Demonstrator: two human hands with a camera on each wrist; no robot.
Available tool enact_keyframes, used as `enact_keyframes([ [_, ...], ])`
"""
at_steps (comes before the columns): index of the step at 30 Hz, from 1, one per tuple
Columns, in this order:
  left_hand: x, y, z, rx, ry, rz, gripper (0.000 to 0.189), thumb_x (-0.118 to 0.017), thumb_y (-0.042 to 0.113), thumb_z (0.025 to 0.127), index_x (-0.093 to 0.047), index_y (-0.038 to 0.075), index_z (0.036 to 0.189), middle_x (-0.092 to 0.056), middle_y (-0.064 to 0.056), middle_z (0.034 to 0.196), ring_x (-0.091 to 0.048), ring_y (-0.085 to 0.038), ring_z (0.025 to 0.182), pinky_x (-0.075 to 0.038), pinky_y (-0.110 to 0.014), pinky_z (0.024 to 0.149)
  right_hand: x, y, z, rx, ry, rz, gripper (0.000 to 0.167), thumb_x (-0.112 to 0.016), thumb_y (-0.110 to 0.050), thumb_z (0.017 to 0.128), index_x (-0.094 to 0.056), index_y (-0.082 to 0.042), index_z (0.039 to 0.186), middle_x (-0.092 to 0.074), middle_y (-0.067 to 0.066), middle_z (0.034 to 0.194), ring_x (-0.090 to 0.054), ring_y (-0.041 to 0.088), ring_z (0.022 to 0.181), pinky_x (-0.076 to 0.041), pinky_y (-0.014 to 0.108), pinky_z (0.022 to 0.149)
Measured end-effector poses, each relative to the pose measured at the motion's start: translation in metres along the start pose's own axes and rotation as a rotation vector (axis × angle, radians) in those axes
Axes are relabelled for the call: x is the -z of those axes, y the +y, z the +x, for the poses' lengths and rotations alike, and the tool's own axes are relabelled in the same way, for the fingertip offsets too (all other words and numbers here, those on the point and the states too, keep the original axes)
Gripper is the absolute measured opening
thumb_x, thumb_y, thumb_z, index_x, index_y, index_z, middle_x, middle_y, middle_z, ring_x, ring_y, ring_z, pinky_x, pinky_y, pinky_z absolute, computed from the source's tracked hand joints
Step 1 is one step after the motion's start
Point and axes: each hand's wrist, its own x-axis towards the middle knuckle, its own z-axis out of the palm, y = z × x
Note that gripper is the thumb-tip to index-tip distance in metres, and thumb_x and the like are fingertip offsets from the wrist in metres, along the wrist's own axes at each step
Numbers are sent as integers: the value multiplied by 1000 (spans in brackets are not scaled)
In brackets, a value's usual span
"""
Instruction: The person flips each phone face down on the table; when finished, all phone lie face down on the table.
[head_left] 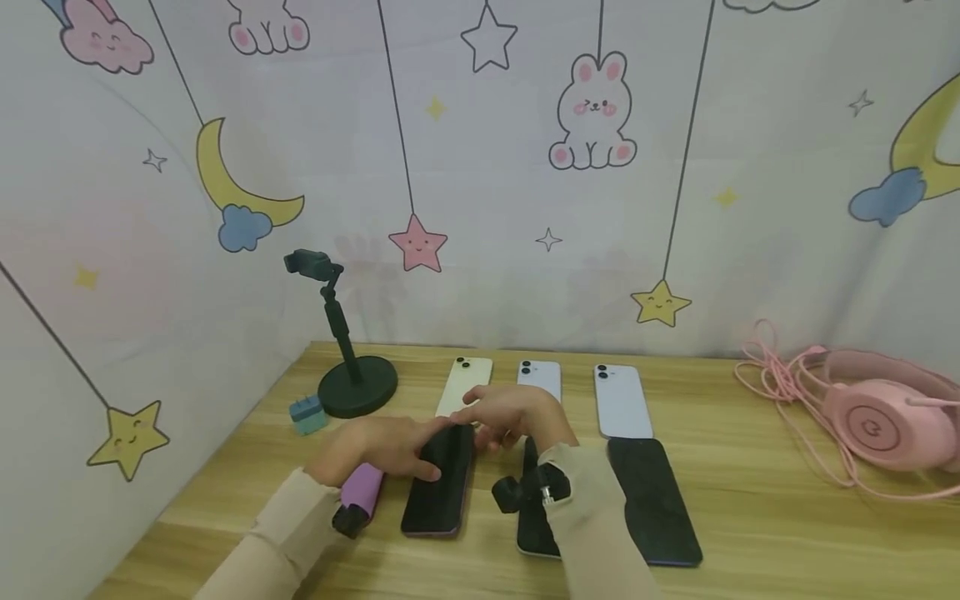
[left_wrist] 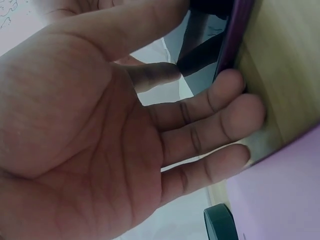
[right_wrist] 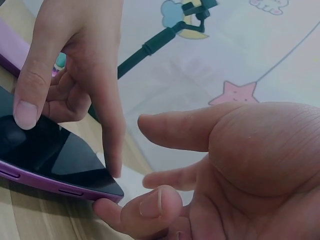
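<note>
A smartphone (head_left: 442, 492) with a dark screen and purple edge lies at table centre, screen up. My left hand (head_left: 390, 450) grips it: the thumb lies on the screen, the index finger reaches to the far end, and the other fingertips (left_wrist: 242, 117) are along its left side. My right hand (head_left: 513, 412) is by the far right corner, a fingertip (right_wrist: 107, 210) at the purple edge and its thumb clear of the phone. Beneath the right wrist is a second dark-screened phone (head_left: 532, 521), partly hidden. A flat lilac slab (head_left: 363, 487) shows under the left wrist.
Behind the hands lie a cream phone (head_left: 453, 387) and two white phones (head_left: 551, 383) (head_left: 624, 404), backs up. A black phone (head_left: 660, 500) sits right of the right forearm. Pink headphones (head_left: 892, 417) with cord are far right; a dark stand (head_left: 352, 383) and small teal block (head_left: 307, 414) are left.
</note>
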Motion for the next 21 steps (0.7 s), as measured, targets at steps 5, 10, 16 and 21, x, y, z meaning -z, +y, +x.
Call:
enact_keyframes([
  [5,1,3,-2,14,-4,-22,77,-68,39,95,-28,14,157,-62,-8,117,-58,-18,102,-43,-46,99,0,-5,-3,27,-11,5,66,-60,-32,101,-30,-11,155,-56,8,72,-44,12,49,-33,24,52],
  [10,-1,6,-3,-3,19,-69,73,-66,38,97,-28,12,154,-63,-3,93,-60,-17,84,-47,-40,82,4,-6,-6,50,-11,-19,65,-60,-33,101,-30,-12,156,-66,17,102,-44,12,52,-36,24,53],
  [16,-1,8,-5,27,4,-159,65,-59,39,101,-29,14,152,-61,-4,80,-59,-17,69,-45,-35,69,4,-3,-3,77,-31,15,65,-60,-33,102,-31,-11,156,-66,18,103,-45,12,53,-40,25,53],
  [21,0,7,-5,26,-12,-214,59,-51,43,104,-26,16,151,-61,-7,90,-63,-20,75,-47,-38,73,2,-5,-3,99,-44,36,68,-60,-33,102,-26,-13,157,-65,20,103,-46,13,53,-40,24,53],
])
